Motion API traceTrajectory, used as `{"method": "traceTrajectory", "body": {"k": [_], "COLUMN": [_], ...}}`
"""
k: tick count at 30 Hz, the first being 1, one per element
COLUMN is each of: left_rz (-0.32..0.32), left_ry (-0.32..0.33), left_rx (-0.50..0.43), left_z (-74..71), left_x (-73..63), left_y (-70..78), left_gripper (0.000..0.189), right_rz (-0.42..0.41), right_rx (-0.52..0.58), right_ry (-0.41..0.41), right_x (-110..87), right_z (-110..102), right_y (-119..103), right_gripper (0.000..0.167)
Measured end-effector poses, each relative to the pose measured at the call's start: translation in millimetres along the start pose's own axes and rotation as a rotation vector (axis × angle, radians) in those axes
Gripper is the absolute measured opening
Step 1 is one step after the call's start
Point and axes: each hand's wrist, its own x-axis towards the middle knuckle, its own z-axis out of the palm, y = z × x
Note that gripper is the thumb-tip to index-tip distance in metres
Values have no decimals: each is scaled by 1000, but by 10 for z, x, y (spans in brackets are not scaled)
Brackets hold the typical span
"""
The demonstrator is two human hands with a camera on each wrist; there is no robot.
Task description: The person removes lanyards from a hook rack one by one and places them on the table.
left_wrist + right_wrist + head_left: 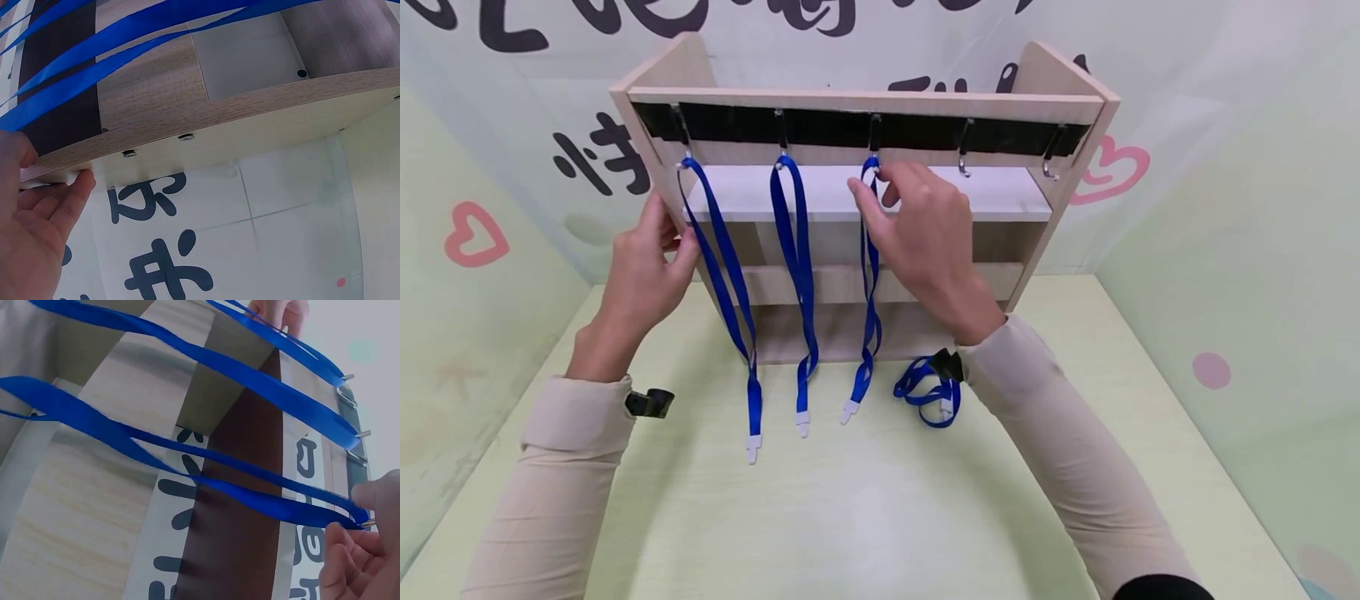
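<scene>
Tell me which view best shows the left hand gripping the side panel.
Left wrist view: close up, the left hand has its thumb at the front edge of the side panel and fingers on its outer face. The head view shows the hand from farther off; the right wrist view, only part, at the top.

Over the remote feed I find an indoor, booth-like table corner; I cannot certify whether it belongs to an office, a school or a home. Evidence: a pale tabletop (850,517) is walled on three sides. The back wall (850,58) bears large black characters (512,40); the left wall (490,317) and right wall (1240,225) are pale green, decorated respectively with a pink heart (454,246) and a mauve dot (1212,371). Blue lanyards (803,279) on a wood-toned shelf unit (835,284) incline me towards office-type use.
</scene>
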Motion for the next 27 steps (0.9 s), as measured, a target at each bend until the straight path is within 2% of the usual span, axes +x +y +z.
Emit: {"method": "traceTrajectory", "body": {"k": [8, 15, 19, 27], "left_rz": [61, 65, 65, 61], "left_ry": [38, 48, 47, 43], "left_rx": [7, 6, 6, 8], "left_z": [18, 11, 8, 10], "left_x": [6, 9, 8, 11], "left_y": [-23, -17, -14, -14], "left_gripper": [38, 39, 40, 40], "right_rz": [11, 14, 60, 172], "right_rx": [180, 452, 535, 650], "right_ry": [34, -39, -153, -515], "right_x": [15, -54, -110, -229], "right_z": [-63, -197, -254, -275], "right_y": [14, 12, 10, 84], "right_gripper": [23, 18, 15, 14]}}
